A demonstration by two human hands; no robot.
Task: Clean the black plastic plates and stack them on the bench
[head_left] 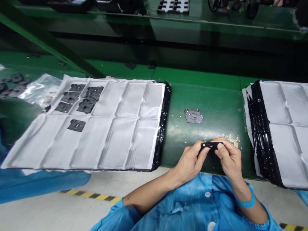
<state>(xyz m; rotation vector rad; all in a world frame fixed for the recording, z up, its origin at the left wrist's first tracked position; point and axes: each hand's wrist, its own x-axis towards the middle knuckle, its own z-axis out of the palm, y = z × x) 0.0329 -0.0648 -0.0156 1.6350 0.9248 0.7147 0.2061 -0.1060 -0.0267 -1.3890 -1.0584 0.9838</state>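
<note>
Between my two hands, over the front of the green table, is a small black plastic part [211, 146] with a few light spots on its face. My left hand [191, 160] pinches its left end between thumb and fingers. The right end is gripped by my right hand [228, 157], its thumb pressed on the near face. Beyond my hands, two or so flat dark plates [194, 116] lie overlapped on the table. To my left, a white-lined tray [115, 128] carries several similar dark plates [88, 100] in its far left compartments, with a single plate [77, 125] nearer me.
Another white-lined stack of trays [286, 128] stands at the right. A clear plastic bag [42, 89] and loose black parts [14, 84] lie at far left. Small yellowish scraps [233, 140] are scattered near my right hand. A green shelf [216, 24] crosses the back.
</note>
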